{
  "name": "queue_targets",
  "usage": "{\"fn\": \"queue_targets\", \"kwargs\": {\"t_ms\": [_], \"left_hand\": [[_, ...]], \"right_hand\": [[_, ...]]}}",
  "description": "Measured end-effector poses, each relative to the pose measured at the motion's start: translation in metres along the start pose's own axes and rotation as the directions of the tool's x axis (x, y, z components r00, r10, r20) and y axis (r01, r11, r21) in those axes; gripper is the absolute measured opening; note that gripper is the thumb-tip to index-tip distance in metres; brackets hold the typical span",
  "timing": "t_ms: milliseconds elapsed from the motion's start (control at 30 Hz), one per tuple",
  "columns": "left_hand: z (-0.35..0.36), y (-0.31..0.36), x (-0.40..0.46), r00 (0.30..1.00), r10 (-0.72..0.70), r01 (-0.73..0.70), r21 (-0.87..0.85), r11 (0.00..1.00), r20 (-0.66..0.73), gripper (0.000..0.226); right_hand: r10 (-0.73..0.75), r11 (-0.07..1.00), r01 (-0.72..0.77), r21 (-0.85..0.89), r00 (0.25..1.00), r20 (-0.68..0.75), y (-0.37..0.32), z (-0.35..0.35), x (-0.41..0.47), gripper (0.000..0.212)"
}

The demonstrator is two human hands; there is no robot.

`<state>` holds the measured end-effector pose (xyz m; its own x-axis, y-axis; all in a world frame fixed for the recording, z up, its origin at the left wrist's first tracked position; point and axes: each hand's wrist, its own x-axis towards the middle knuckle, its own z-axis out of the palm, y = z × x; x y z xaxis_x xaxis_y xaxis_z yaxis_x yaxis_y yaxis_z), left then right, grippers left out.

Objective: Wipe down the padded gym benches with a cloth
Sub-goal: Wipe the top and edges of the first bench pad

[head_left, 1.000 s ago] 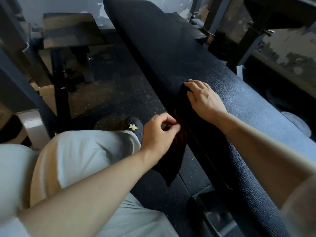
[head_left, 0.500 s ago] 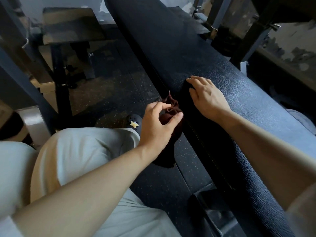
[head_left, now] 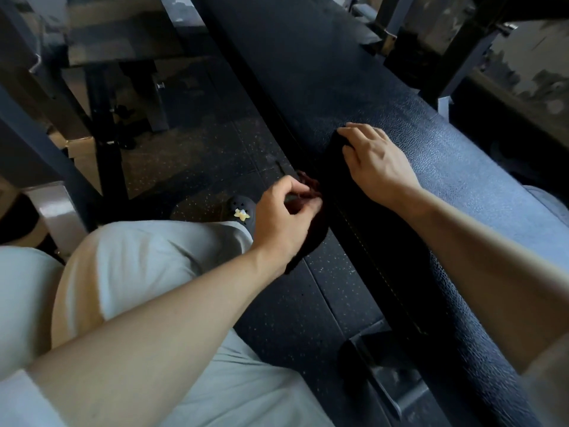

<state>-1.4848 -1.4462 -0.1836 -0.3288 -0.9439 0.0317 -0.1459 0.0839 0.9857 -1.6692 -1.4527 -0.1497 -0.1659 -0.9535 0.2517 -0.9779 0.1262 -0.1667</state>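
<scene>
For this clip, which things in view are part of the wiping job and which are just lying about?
Part of the job:
padded bench
dark cloth, pinched by the left hand
right hand, resting flat on the bench

Just lying about:
second bench behind
metal frame
shoe on the rubber floor

A long black padded gym bench with pebbled vinyl upholstery runs diagonally from top centre to the lower right. A dark maroon cloth, bunched at the top, hangs against the bench's near side edge; its upper part seemingly drapes over the edge.
</scene>
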Motion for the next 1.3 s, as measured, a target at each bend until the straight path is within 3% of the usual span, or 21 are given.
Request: {"fn": "queue_targets", "kwargs": {"t_ms": [100,133,233,300,500,600,667,733,833,967,1067,1133,1200,1300], "left_hand": [[-0.003,0.002,-0.017,0.974,0.107,-0.116,0.036,0.993,0.199,0.020],[-0.005,0.003,-0.016,0.973,0.119,-0.127,0.025,0.992,0.198,0.018],[-0.010,0.008,0.005,0.998,0.004,-0.005,-0.018,1.000,-0.056,0.017],[-0.008,0.015,0.012,0.990,-0.083,0.084,0.007,0.996,-0.112,0.015],[0.007,0.021,-0.042,0.992,-0.121,0.121,0.019,0.992,0.021,0.022],[0.004,0.022,-0.037,0.992,-0.102,0.101,-0.027,0.995,-0.077,0.022],[0.004,0.024,-0.020,0.972,-0.175,0.158,-0.113,0.981,-0.160,0.032],[0.009,0.025,-0.011,0.972,-0.180,0.170,-0.080,0.982,-0.153,0.026],[0.017,0.021,-0.032,0.993,-0.112,0.115,0.064,0.991,-0.042,0.014],[0.015,0.010,-0.067,0.988,-0.090,0.085,0.047,0.995,0.127,0.019],[0.007,0.009,-0.040,0.993,-0.108,0.104,-0.071,0.992,-0.054,0.024],[0.005,0.011,-0.020,0.991,-0.097,0.092,-0.059,0.994,-0.095,0.029],[0.010,0.011,-0.024,0.999,-0.027,0.027,0.007,1.000,-0.023,0.026],[0.017,0.005,-0.066,0.971,0.004,-0.015,0.045,0.999,0.238,0.027]], "right_hand": [[-0.006,1.000,0.006,0.003,1.000,-0.016,0.000,0.001,-0.001,0.040],[-0.007,1.000,0.007,0.010,1.000,-0.016,0.000,0.001,-0.001,0.040],[-0.003,0.998,0.002,0.066,1.000,0.019,0.004,-0.002,0.000,0.040],[-0.008,0.991,0.002,0.130,0.999,0.041,0.007,-0.010,-0.005,0.038],[-0.094,0.988,0.081,0.129,0.991,0.100,0.014,-0.041,-0.075,0.045],[-0.108,0.989,0.095,0.117,0.988,0.110,0.026,-0.055,-0.117,0.046],[-0.076,0.991,0.063,0.116,0.991,0.112,0.034,-0.058,-0.138,0.047],[-0.044,0.994,0.033,0.105,0.993,0.112,0.033,-0.056,-0.147,0.048],[-0.012,1.000,0.010,0.018,0.996,0.091,0.021,-0.046,-0.146,0.049],[-0.002,0.999,0.005,-0.038,0.996,0.086,0.012,-0.046,-0.145,0.048],[0.023,0.998,-0.019,-0.053,0.996,0.082,0.009,-0.046,-0.146,0.048],[0.048,0.997,-0.043,-0.069,0.996,0.072,0.006,-0.046,-0.147,0.048],[0.087,0.993,-0.083,-0.085,0.995,0.054,0.001,-0.044,-0.149,0.049],[0.214,0.974,-0.213,-0.078,0.977,0.017,-0.012,-0.041,-0.155,0.053]]}}
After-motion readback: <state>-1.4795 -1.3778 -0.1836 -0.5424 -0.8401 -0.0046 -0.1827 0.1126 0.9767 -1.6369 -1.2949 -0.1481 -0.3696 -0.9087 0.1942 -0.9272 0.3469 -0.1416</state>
